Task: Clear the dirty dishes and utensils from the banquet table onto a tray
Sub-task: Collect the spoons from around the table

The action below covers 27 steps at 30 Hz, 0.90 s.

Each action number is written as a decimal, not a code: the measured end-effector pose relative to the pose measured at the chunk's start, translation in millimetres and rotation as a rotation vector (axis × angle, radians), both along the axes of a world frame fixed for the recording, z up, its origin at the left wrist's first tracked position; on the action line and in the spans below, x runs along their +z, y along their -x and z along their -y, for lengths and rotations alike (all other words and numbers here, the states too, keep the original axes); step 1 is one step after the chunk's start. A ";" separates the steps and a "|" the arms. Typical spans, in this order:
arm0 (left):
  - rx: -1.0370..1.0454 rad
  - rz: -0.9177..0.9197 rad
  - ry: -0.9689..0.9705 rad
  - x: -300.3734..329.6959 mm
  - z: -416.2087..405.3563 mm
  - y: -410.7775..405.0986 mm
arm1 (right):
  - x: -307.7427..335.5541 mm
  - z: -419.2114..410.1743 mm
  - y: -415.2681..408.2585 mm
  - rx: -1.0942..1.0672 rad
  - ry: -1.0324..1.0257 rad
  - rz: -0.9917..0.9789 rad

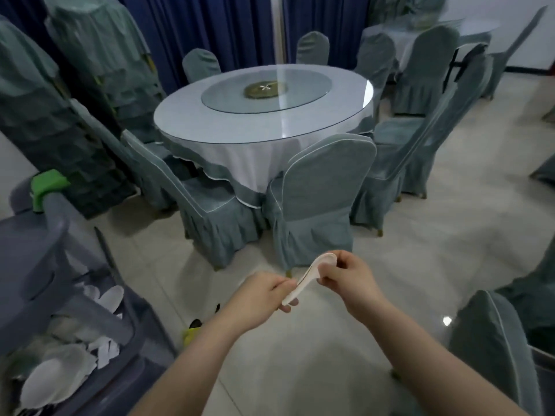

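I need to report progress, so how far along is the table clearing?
Mostly done: the round table shows only its glass turntable, and white dishes fill the grey cart. Both hands, left hand and right hand, hold a white spoon, not yet dropped off.

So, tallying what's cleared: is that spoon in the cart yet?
Out. Both hands, left hand and right hand, hold the spoon over the floor, right of the cart.

Covered chairs (318, 199) ring the table (261, 121); tiled floor (420, 265) lies open.
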<state>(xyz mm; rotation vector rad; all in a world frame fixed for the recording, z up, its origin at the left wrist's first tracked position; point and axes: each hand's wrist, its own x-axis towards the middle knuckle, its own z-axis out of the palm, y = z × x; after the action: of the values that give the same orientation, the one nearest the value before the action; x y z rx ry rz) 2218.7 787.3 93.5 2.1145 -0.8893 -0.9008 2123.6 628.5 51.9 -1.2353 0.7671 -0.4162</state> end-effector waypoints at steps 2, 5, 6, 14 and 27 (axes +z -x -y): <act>-0.070 -0.022 0.005 -5.2 35.8 -16.3 | -6.6 26.1 -10.2 -0.087 -0.016 -0.009; -0.148 -0.031 0.022 -15.6 96.8 -43.2 | -13.0 69.3 -23.4 -0.201 -0.019 -0.006; -0.152 -0.039 0.038 -17.9 115.7 -52.2 | -12.5 82.8 -27.7 -0.223 -0.018 -0.014; -0.457 -0.061 0.113 -23.9 302.9 -115.2 | 4.6 212.5 -33.8 -0.480 0.051 -0.072; -0.736 -0.193 0.256 5.2 638.5 -37.6 | 19.6 433.0 124.0 -1.138 0.056 0.031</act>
<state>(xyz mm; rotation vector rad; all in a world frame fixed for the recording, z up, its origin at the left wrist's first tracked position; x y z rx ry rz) 2256.2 148.8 98.7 1.4469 -1.6199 -1.2385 1999.6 195.5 71.5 -0.7269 1.4000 -1.3738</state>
